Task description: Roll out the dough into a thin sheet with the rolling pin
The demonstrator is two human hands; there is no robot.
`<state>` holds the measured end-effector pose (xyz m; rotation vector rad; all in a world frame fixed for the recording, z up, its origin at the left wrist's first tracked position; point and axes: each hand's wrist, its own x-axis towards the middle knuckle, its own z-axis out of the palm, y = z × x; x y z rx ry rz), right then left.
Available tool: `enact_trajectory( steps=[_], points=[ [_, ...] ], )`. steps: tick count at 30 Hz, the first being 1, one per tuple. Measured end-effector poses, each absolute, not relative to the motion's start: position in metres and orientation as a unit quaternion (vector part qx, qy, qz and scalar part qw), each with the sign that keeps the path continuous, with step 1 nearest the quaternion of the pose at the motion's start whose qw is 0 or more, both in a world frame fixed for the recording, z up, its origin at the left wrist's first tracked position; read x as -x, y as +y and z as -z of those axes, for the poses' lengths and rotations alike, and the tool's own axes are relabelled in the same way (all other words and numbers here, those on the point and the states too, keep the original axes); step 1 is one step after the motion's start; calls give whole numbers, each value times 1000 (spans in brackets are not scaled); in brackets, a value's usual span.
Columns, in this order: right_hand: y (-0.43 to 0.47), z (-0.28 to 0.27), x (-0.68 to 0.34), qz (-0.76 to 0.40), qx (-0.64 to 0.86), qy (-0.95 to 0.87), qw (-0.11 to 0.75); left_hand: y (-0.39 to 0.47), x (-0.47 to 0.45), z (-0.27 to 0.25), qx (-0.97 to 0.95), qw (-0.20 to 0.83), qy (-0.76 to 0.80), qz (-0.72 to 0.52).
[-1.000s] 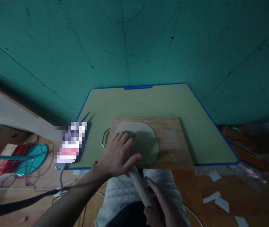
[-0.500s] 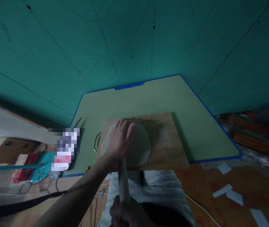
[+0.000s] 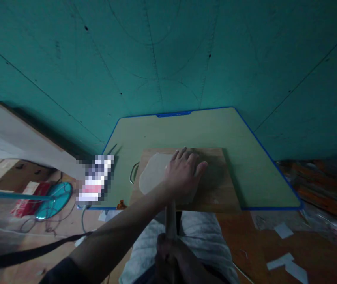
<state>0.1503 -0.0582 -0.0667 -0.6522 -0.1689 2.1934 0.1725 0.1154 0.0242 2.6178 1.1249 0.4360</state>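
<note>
A flat sheet of pale dough (image 3: 153, 173) lies on a wooden cutting board (image 3: 216, 181). My left hand (image 3: 183, 169) rests palm down over the dough's right side, fingers spread and hiding part of it. Below that wrist, a wooden rolling pin (image 3: 171, 221) points up toward the dough, its far end hidden by my left wrist. Around its near part, at the bottom of the view, my right hand (image 3: 171, 250) is closed in shadow.
The board sits on a pale green table (image 3: 260, 177) with a blue rim, against a green wall (image 3: 180, 51). A blurred-out item (image 3: 96, 179) lies at the table's left, near a small brown object (image 3: 121, 204). Paper scraps (image 3: 283, 230) litter the floor at right.
My left hand has moved from the dough's left part to its right side, uncovering the left. The right hand still grips the rolling pin. The whole view has shifted slightly.
</note>
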Motion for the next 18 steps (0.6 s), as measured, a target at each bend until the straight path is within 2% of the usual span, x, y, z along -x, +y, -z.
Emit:
enact_trajectory(
  steps=[4, 12, 18],
  points=[
    [-45, 34, -154, -872, 306, -54, 378, 130, -150, -27, -878, 173, 399, -199],
    [-14, 7, -133, -926, 214, 3, 312, 176, -97, -22, -878, 154, 418, -175],
    [-21, 35, -126, -900, 141, -31, 410, 164, -119, -23, -875, 159, 430, -158]
  ],
)
